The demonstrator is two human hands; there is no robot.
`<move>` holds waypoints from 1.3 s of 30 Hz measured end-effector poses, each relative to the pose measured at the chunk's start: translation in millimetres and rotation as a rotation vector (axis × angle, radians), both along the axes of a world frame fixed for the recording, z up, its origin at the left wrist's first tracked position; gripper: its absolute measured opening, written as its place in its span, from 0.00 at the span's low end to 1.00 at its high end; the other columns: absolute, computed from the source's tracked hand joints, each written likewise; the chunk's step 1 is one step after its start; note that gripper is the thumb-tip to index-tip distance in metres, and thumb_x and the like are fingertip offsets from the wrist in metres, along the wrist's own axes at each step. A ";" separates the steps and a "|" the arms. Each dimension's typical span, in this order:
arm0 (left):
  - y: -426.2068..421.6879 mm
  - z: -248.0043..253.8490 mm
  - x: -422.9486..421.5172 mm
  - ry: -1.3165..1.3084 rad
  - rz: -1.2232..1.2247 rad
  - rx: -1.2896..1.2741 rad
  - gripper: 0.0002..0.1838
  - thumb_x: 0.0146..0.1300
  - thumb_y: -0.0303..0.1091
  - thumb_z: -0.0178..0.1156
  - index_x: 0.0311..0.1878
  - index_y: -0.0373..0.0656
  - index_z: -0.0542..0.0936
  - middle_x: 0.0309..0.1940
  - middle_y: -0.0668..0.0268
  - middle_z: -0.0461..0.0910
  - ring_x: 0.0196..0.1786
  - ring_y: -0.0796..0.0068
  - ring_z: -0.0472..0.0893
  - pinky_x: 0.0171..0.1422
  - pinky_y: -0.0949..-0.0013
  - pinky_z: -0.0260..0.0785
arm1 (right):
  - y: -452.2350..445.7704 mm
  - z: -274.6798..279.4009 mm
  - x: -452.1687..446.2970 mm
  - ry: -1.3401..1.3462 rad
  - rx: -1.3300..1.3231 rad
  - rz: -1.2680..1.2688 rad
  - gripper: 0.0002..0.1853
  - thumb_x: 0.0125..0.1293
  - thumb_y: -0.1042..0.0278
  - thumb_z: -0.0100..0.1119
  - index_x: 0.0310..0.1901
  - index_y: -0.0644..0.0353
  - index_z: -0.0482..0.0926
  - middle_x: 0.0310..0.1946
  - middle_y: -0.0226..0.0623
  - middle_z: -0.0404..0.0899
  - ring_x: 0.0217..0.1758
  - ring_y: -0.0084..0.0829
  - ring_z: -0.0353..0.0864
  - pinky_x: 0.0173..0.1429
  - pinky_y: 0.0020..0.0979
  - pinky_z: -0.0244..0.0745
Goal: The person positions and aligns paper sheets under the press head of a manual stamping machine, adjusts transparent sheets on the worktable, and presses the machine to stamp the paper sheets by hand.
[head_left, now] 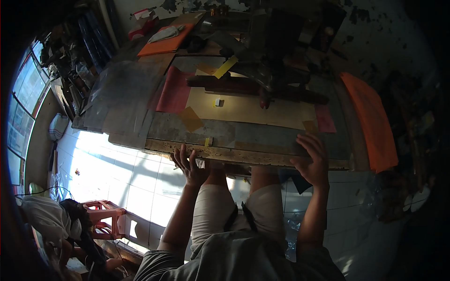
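My left hand (191, 167) is at the front wooden edge (248, 155) of the worktable, fingers spread and reaching up against it, with nothing visible in them. Farther right, my right hand (313, 161) lies over the same edge with its fingers stretched toward the tabletop, also holding nothing I can see. Beyond the hands a pale yellow sheet (253, 110) covers the middle of the work surface. A small whitish piece (219, 102) rests on it. Above the sheet stands a dark press-like machine (269, 70) with a long horizontal bar (225, 84).
Orange sheets (370, 117) hang over the table's right side; an orange stack (166, 40) lies at the back left. A red sheet (172, 89) and clear plastic sheets (122, 93) are left of the machine. A red plastic stool (104, 213) and another person (51, 220) are at lower left.
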State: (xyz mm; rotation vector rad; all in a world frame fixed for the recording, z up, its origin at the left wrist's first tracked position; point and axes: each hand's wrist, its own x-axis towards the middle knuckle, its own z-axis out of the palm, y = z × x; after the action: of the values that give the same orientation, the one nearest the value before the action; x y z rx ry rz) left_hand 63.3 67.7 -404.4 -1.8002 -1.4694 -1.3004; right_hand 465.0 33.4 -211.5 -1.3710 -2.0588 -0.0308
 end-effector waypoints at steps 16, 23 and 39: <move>-3.0 2.8 1.1 -0.040 -0.038 -0.033 0.41 0.57 0.39 0.74 0.74 0.45 0.71 0.83 0.41 0.61 0.84 0.25 0.58 0.85 0.19 0.50 | -25.2 -3.2 -55.1 -0.075 0.008 0.124 0.19 0.73 0.72 0.69 0.64 0.58 0.87 0.69 0.40 0.84 0.75 0.46 0.81 0.77 0.50 0.74; -4.1 2.9 2.3 -0.038 -0.023 -0.039 0.40 0.61 0.41 0.73 0.76 0.44 0.70 0.83 0.40 0.61 0.84 0.24 0.58 0.85 0.19 0.49 | -17.9 10.0 -67.0 -0.010 0.118 0.079 0.20 0.74 0.81 0.60 0.64 0.59 0.87 0.67 0.36 0.86 0.74 0.44 0.82 0.76 0.50 0.75; -13.8 22.4 2.6 -0.054 -0.079 -0.068 0.36 0.67 0.40 0.70 0.76 0.43 0.70 0.83 0.42 0.62 0.85 0.26 0.58 0.86 0.23 0.48 | -48.5 39.1 -66.7 0.013 0.137 0.077 0.22 0.71 0.83 0.62 0.64 0.59 0.87 0.68 0.37 0.86 0.73 0.43 0.84 0.73 0.49 0.77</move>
State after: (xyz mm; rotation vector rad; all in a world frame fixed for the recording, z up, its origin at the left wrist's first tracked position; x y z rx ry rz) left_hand 65.9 54.0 -382.0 -1.8975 -1.5019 -1.3626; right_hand 398.3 -15.1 -172.3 -1.2058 -2.0569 -0.1270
